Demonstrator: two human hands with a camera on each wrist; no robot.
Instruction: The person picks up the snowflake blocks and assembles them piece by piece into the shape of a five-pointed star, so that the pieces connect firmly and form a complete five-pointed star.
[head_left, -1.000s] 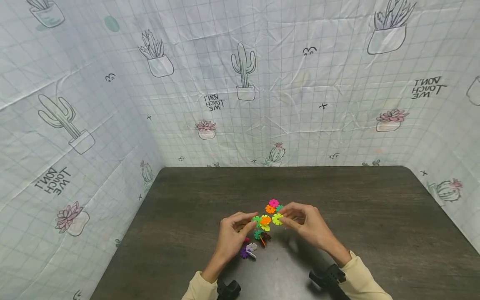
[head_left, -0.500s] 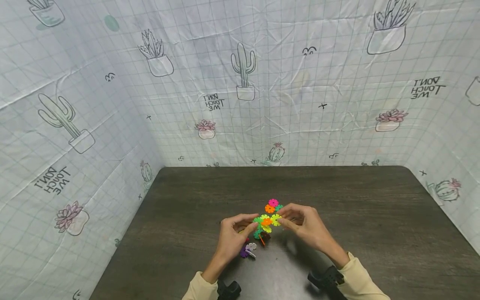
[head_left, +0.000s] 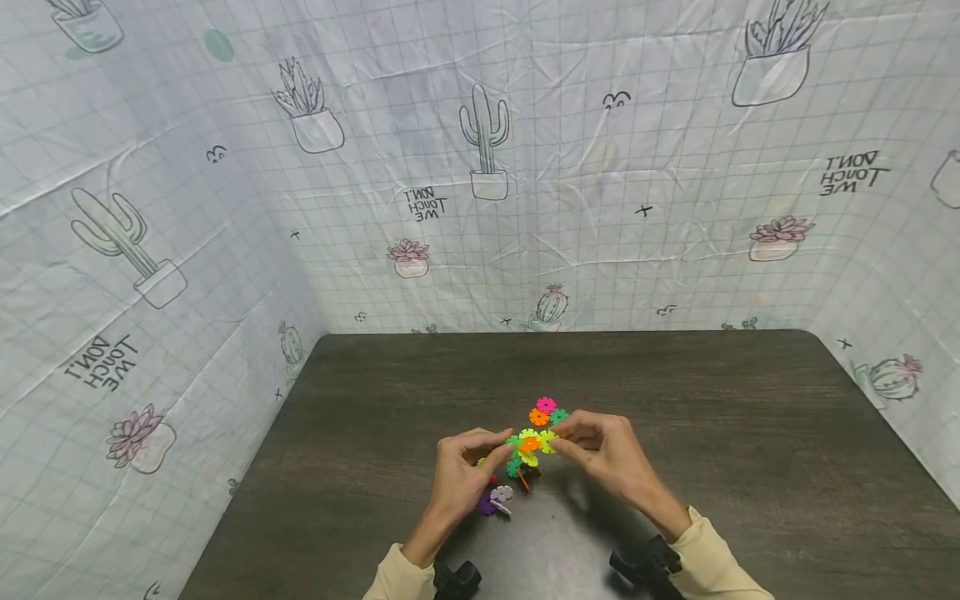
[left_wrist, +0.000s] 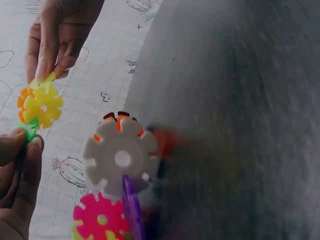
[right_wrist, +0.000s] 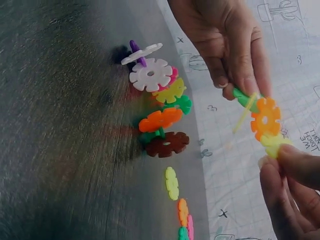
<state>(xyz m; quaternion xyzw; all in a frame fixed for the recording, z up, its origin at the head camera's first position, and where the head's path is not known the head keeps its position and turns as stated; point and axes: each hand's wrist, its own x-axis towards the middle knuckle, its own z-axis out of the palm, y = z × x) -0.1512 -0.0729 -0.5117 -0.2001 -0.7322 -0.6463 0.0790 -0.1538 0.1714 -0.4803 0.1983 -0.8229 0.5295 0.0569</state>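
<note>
In the head view my left hand pinches a green notched flower-shaped disc. That disc joins an orange disc and a yellow disc. From the other side my right hand pinches another yellow disc between thumb and fingers. Its edge meets the orange one; how deep the notches engage cannot be told. Both hands are raised above the table. Beneath them stands a joined cluster including white, purple, pink, orange and brown discs.
Loose discs lie on the dark table beyond the hands: pink, orange, teal and, in the right wrist view, yellow. A printed cloth walls the table's back and sides.
My right hand has moved slightly left, bringing its yellow disc from apart up against the orange one. The left hand has stayed nearly in place; the discs on the table have not moved.
</note>
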